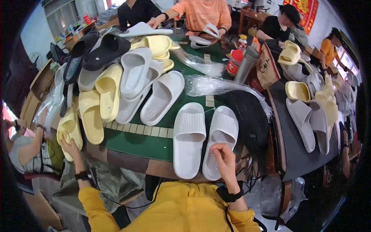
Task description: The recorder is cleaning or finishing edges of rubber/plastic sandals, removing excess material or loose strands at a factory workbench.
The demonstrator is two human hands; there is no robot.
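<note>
Two white slide sandals lie side by side on the green table [135,143] right in front of me. My right hand [223,158] rests on the near end of the right white sandal [221,131], fingers curled on its heel. The left white sandal [188,135] lies untouched beside it. My left hand [70,148] reaches out to the table's left edge and grips a yellow sandal [69,129] from below. Both arms wear yellow sleeves and dark wrist bands.
A heap of yellow, grey and black sandals [116,77] covers the table's far left. Clear plastic bags [216,85] lie mid-table by a red jar [234,62] and a grey bottle. More sandals [309,116] line a dark table at right. Other people sit across and at left.
</note>
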